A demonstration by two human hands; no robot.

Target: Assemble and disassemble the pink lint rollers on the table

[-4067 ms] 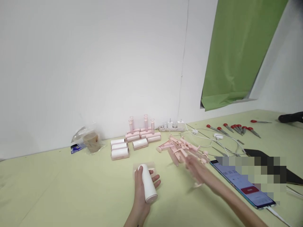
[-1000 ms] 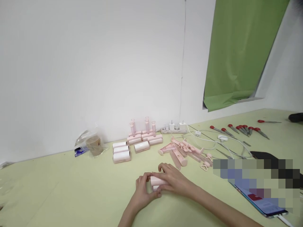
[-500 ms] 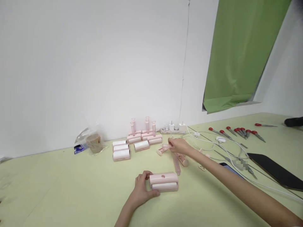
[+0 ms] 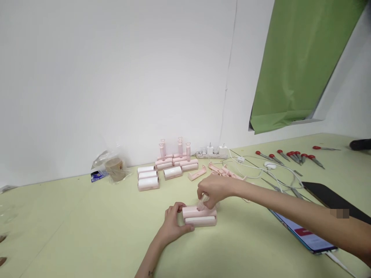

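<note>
Vs half a sec ago: right hand point(image 4: 214, 190) is back from the loose handle pile point(image 4: 228, 172) and now sits over the lint roller case point(image 4: 199, 216), pinching a pink handle point(image 4: 203, 200) and pressing its end down onto the case top; before it was stretched out at the pile, nothing over the case; left hand point(image 4: 173, 224) same spot, clamped on the case's left end; one pink piece point(image 4: 197, 173) now lies alone just left of the pile; phone point(image 4: 304, 233) screen shows again at right.

Case: pink, lying flat lengthwise on the green table point(image 4: 87, 231), centre-front, white roll showing along the near side; handle tilted, blurry, lower end at the case top; can't tell if it's seated in the hole; fingers cover most of the handle.

Hands close together, both on the same assembly; left closed round the case end, right closed on the handle.

Behind: finished rollers w/ upright handles point(image 4: 179, 148) by the wall, white-roll cases point(image 4: 148, 178) left of them, power strip w/ chargers point(image 4: 213, 152), white cables point(image 4: 261, 170), red-handled screwdrivers point(image 4: 292, 157) far right, plastic bag w/ tape roll point(image 4: 113, 168) at left.

Hard to make out: patch on the right forearm is pixelated; dark flat item point(image 4: 333, 200) at right edge partly cut off by the arm; dark object point(image 4: 361, 144) cut at the frame edge; fingertips point(image 4: 2, 251) at far left edge cut off, whose is unclear.
</note>
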